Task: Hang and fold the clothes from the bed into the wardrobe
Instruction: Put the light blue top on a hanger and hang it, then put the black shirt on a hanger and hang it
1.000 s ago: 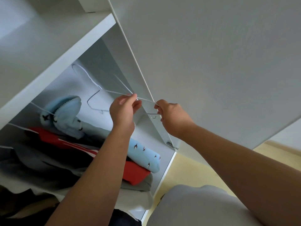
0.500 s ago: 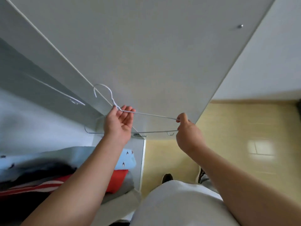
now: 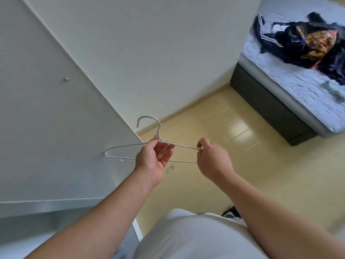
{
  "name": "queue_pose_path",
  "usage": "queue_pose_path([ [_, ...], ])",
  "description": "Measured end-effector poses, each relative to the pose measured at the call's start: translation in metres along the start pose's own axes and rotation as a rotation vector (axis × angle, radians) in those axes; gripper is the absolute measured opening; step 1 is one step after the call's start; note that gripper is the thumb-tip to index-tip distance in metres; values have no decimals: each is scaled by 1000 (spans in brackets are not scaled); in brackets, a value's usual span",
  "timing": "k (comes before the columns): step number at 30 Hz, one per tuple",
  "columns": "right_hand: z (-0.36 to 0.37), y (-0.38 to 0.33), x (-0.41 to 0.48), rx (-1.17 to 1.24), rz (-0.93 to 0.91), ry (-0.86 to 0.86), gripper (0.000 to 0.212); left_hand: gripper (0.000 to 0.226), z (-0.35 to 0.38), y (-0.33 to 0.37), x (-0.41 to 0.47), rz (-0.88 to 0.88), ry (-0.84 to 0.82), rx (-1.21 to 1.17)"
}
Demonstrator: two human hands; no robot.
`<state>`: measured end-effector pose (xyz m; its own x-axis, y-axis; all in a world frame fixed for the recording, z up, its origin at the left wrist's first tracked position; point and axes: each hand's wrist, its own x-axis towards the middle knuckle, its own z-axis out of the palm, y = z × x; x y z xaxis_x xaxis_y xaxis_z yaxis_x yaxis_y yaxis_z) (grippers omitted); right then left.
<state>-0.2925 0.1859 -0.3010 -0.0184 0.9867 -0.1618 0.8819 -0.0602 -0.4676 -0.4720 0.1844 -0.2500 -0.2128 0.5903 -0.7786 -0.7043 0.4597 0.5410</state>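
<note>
Here, the wire hanger (image 3: 184, 146) sits level, near centre. The left hand (image 3: 153, 161) pinches its neck under the hook and the right hand (image 3: 212, 159) pinches its right shoulder. The clothes (image 3: 308, 40) lie heaped on the bed (image 3: 280, 86), far right and well apart, with the wardrobe door (image 3: 46, 128) at left. Best practice: carry the hanger in 1 hand, freeing the other to lift a garment.

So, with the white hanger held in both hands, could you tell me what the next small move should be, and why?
Probably step toward the bed and reach for a garment from the dark clothes pile. The white hanger is bare, the left hand pinching its neck and the right hand its shoulder end, while the clothes lie loose on the bed.
</note>
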Motion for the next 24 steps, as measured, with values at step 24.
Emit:
queue_pose_path([
  [24,-322,495,159,278,301,312,12,16,602,-297,68,-103,-353,594],
])
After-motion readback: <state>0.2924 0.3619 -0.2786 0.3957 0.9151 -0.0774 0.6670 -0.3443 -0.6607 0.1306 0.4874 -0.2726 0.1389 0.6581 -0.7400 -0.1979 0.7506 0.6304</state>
